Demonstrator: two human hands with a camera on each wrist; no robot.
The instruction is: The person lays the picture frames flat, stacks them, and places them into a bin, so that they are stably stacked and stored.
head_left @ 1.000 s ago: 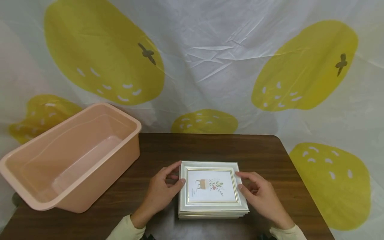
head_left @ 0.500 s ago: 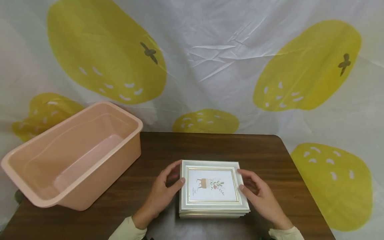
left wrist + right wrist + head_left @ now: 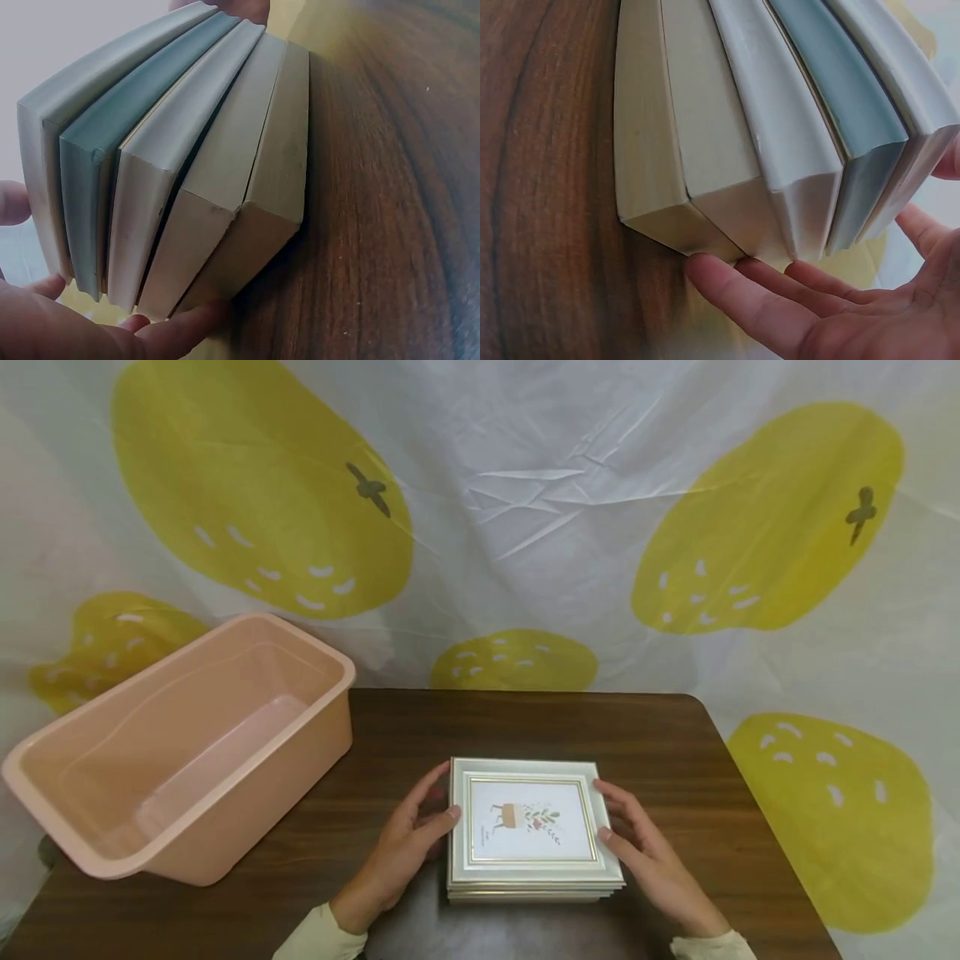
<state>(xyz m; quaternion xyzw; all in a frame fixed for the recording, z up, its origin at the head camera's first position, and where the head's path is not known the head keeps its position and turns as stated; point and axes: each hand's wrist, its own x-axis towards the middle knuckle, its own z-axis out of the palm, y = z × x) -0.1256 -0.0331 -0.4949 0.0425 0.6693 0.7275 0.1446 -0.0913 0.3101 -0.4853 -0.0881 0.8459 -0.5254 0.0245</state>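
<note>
A stack of several white and gold picture frames (image 3: 525, 822) lies flat on the dark wooden table (image 3: 525, 727); the top one shows a small plant drawing. My left hand (image 3: 442, 793) rests against the stack's left side, thumb on the top frame's edge. My right hand (image 3: 606, 810) rests against the right side in the same way. In the left wrist view, straight fingers (image 3: 172, 334) touch the side of the stacked frames (image 3: 187, 172). In the right wrist view, straight fingers (image 3: 757, 300) lie along the foot of the frames (image 3: 780, 135).
An empty pink plastic tub (image 3: 247, 810) stands at the table's left end, hanging over the edge. A white sheet with yellow fruit shapes (image 3: 525, 485) hangs behind. Bare table lies beyond and to the right of the frames.
Both hands have closed in slightly on the sides of the stack, the right hand most. The stack has not moved.
</note>
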